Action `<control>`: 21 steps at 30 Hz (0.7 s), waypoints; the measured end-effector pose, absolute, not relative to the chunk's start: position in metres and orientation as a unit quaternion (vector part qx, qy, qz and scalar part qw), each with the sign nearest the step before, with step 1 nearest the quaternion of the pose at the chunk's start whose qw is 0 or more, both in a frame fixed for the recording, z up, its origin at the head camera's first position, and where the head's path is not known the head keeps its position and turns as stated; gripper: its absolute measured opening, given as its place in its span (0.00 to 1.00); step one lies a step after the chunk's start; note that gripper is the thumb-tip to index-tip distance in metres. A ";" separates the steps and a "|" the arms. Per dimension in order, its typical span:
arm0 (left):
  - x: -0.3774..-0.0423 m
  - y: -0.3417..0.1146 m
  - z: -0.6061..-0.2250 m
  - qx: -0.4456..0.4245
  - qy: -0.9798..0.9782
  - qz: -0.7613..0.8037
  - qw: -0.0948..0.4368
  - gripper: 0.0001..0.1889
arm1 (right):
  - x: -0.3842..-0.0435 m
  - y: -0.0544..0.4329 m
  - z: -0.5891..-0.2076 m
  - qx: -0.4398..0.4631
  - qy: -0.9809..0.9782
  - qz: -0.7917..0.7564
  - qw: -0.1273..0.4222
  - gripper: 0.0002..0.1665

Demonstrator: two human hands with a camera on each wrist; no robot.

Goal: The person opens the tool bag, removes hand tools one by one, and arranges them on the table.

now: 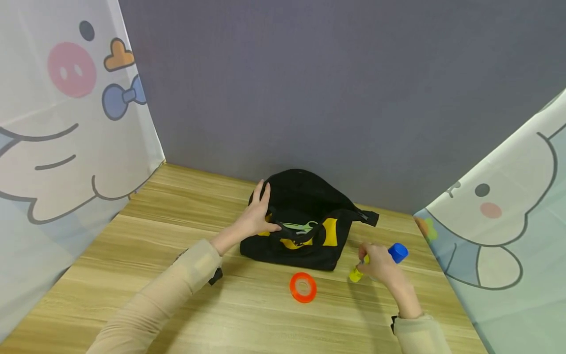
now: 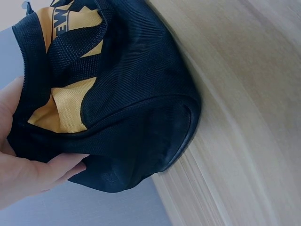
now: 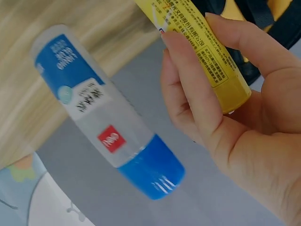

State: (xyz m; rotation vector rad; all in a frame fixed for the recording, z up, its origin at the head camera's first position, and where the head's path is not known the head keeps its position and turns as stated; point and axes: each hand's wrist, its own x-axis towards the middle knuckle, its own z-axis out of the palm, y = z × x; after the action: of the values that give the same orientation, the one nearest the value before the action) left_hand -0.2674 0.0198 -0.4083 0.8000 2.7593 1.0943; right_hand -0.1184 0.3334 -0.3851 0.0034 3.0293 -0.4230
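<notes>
A black and yellow tool bag (image 1: 289, 255) stands with its mouth agape against the back wall. My left hand (image 1: 254, 214) holds its left end; in the left wrist view the thumb and fingers lie on either side of the rim. Green-handled scissors (image 1: 305, 227) show inside the bag. My right hand (image 1: 378, 260) pinches a yellow glue stick (image 3: 207, 56) between thumb and fingers, above the table. Close by, a clear glue bottle (image 3: 84, 84) with a blue cap (image 1: 399, 252) stands upright, its body mostly hidden behind the hand in the head view.
A roll of red-orange tape (image 1: 294, 290) lies flat on the wooden table (image 1: 247, 319), in front of the bag. A grey wall (image 1: 287, 88) rises behind the bag. Cartoon-printed sheets (image 1: 53, 113) hang on both sides.
</notes>
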 end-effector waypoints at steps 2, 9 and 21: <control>-0.267 0.020 -0.409 0.261 0.897 0.356 0.034 0.65 | -0.118 0.335 -0.389 0.006 0.989 -0.140 0.042 0.13; -0.267 0.021 -0.408 0.262 0.896 0.357 0.035 0.65 | -0.118 0.339 -0.398 0.027 0.988 -0.147 0.044 0.14; -0.267 0.021 -0.407 0.261 0.896 0.357 0.038 0.64 | -0.118 0.341 -0.404 0.040 0.987 -0.148 0.055 0.14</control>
State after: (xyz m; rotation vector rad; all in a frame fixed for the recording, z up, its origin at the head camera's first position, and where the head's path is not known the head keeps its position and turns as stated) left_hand -0.2666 0.0208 -0.4071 0.8004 2.7486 1.0961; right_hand -0.1181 0.3414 -0.4036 0.1223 2.9963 -0.4509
